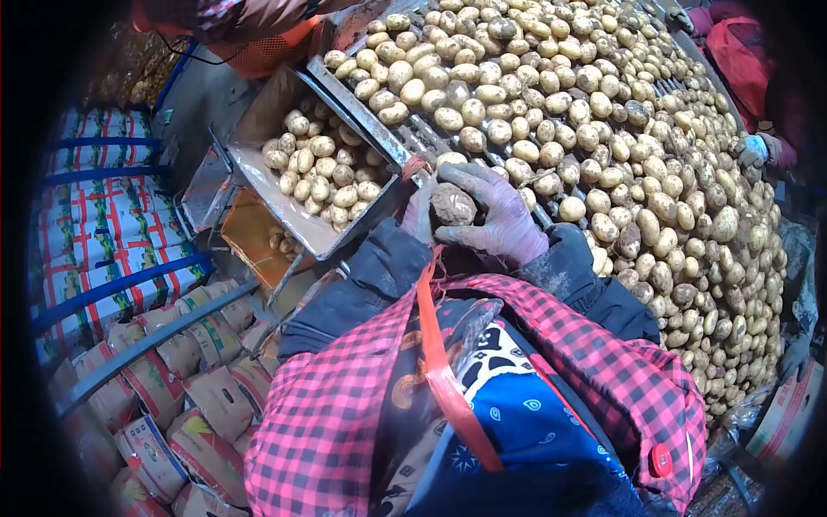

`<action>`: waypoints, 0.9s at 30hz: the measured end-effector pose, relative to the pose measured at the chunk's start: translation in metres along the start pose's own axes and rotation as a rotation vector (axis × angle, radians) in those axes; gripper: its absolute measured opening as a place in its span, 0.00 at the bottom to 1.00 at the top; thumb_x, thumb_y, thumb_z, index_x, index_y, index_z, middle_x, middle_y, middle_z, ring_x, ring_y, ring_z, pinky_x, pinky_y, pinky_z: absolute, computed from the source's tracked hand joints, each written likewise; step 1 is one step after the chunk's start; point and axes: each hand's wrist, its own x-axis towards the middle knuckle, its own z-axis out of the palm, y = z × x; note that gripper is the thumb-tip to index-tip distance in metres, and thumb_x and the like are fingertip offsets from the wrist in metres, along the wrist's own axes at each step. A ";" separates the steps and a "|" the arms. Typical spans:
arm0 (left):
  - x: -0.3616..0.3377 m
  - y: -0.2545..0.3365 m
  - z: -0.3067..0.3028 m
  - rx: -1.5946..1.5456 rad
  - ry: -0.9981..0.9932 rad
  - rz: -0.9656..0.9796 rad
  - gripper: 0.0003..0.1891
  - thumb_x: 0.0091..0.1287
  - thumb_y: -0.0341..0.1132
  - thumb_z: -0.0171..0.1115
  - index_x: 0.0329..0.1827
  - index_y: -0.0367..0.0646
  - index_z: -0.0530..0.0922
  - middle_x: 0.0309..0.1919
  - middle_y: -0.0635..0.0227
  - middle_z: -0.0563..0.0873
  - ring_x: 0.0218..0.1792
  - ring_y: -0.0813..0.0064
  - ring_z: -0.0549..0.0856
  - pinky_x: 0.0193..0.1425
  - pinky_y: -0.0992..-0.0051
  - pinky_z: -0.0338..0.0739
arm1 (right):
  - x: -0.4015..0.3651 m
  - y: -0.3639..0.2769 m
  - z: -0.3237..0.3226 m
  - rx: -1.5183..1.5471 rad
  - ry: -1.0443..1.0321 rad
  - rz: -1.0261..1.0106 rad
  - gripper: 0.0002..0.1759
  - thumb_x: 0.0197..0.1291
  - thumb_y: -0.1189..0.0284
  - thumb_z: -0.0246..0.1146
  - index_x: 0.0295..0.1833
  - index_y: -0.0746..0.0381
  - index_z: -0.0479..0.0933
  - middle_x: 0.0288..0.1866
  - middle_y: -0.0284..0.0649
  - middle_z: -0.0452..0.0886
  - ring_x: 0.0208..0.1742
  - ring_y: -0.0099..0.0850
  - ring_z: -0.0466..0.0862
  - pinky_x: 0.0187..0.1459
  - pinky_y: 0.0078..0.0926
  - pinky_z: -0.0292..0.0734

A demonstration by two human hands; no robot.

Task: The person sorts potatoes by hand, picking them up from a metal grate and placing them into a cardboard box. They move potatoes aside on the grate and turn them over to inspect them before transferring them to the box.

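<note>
A brown, soil-covered potato (454,205) is held up in front of my chest, at the lower edge of the potato heap (551,112). My right hand (504,215), in a dusty purple glove, curls its fingers and thumb round the potato's right side. Against the left side rests my left hand (419,211), also gloved and partly hidden by its sleeve. A paler potato (450,159) lies just beyond my fingers. Dark slats (422,136) show under the heap.
To the left stands a metal chute (323,237) with potatoes inside. Beyond it are strapped stacks of printed boxes (129,224) and several brown cartons (215,401) behind a rail (159,340). Other people work at the top left and right; one gloved hand (752,151) touches the heap's edge.
</note>
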 end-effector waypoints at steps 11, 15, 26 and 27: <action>0.006 -0.005 0.020 0.201 -0.053 -0.003 0.29 0.72 0.41 0.65 0.70 0.36 0.67 0.58 0.63 0.80 0.54 0.76 0.82 0.58 0.74 0.79 | -0.012 0.015 -0.006 -0.446 0.046 0.090 0.41 0.42 0.59 0.77 0.64 0.63 0.75 0.60 0.51 0.80 0.62 0.50 0.79 0.65 0.44 0.73; 0.003 0.021 0.021 0.265 -0.082 -0.357 0.24 0.74 0.46 0.60 0.63 0.36 0.73 0.49 0.68 0.83 0.49 0.80 0.83 0.54 0.78 0.78 | -0.009 0.011 -0.006 -0.279 -0.011 0.085 0.35 0.43 0.62 0.75 0.60 0.60 0.77 0.59 0.49 0.80 0.61 0.48 0.79 0.62 0.43 0.74; 0.003 -0.008 0.003 0.621 -0.217 0.326 0.16 0.75 0.41 0.51 0.57 0.41 0.80 0.45 0.68 0.86 0.49 0.77 0.85 0.54 0.71 0.80 | -0.002 -0.019 -0.008 0.050 -0.077 0.210 0.43 0.44 0.73 0.76 0.70 0.62 0.70 0.58 0.47 0.82 0.61 0.44 0.82 0.62 0.35 0.77; 0.005 -0.011 -0.001 0.695 -0.222 0.366 0.16 0.76 0.40 0.50 0.57 0.40 0.80 0.45 0.68 0.87 0.49 0.76 0.85 0.54 0.70 0.80 | -0.001 -0.024 -0.011 0.088 -0.105 0.287 0.46 0.44 0.74 0.76 0.72 0.63 0.67 0.58 0.48 0.82 0.61 0.43 0.82 0.62 0.34 0.77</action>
